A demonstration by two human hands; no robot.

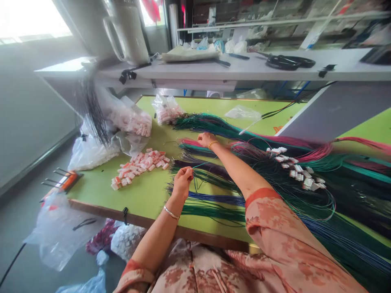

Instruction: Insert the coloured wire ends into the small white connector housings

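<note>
Through the head view, taking its centre as the middle of the dial, I have my left hand (182, 181) at 7 o'clock, its grip pinched on the end of a teal wire (200, 165) that runs off toward 2 o'clock from the fingertips. I cannot tell whether a connector sits inside that pinch.

My right hand (207, 139) is close to centre at 2 o'clock, over a bundle of pink wires (192, 142); its fingers are curled, but I cannot tell whether this grip grasps one.

Loose connectors (142, 166) lie piled on the green table (94, 185) between 8 and 9 o'clock. A clear bag (167, 109) of similar pieces rests toward 11. A blue bundle (218, 198) stretches at 5 o'clock. Near 3, a cluster of white connectors (301, 173) lies over the wires. Up on the shelf (189, 72), I see scissors (287, 62) at 2 o'clock.
</note>
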